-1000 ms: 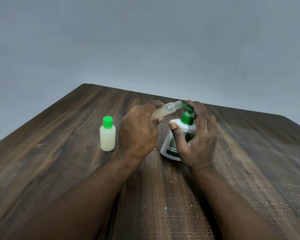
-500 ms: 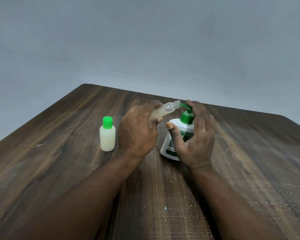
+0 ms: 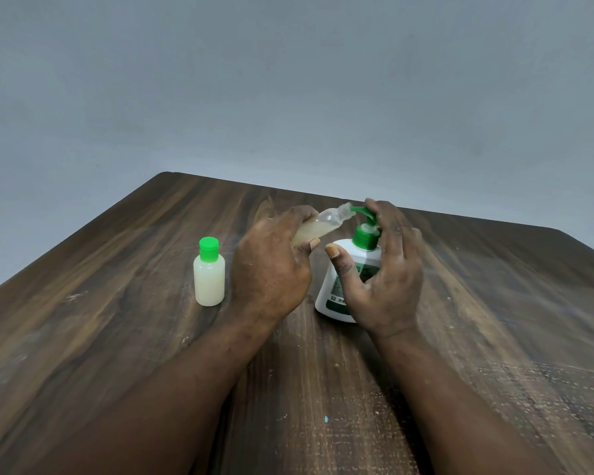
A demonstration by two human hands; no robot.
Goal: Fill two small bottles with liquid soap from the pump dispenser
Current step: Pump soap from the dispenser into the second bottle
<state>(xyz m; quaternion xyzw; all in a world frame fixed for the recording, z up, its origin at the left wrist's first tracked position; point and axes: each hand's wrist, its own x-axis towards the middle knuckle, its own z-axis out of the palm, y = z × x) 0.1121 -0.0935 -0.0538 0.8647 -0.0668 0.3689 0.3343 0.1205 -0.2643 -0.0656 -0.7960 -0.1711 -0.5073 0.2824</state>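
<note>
A white pump dispenser [image 3: 336, 289] with a green pump head [image 3: 366, 231] stands near the table's middle. My left hand [image 3: 271, 265] grips a small clear uncapped bottle [image 3: 323, 224], tilted, its mouth against the green spout; pale soap fills its lower part. My right hand [image 3: 381, 269] wraps the dispenser from the right, fingers resting on the pump head, thumb in front of the label. A second small bottle [image 3: 209, 277], full of pale soap with a green cap, stands upright to the left of my left hand.
The dark wooden table [image 3: 117, 303] runs to a far edge just behind the dispenser, with a plain grey wall beyond. Its left edge slants close to the capped bottle. Worn, scratched patches mark the near right surface.
The pump head has risen a little under my right fingers. The tilted bottle stays at the spout; the capped bottle has not moved.
</note>
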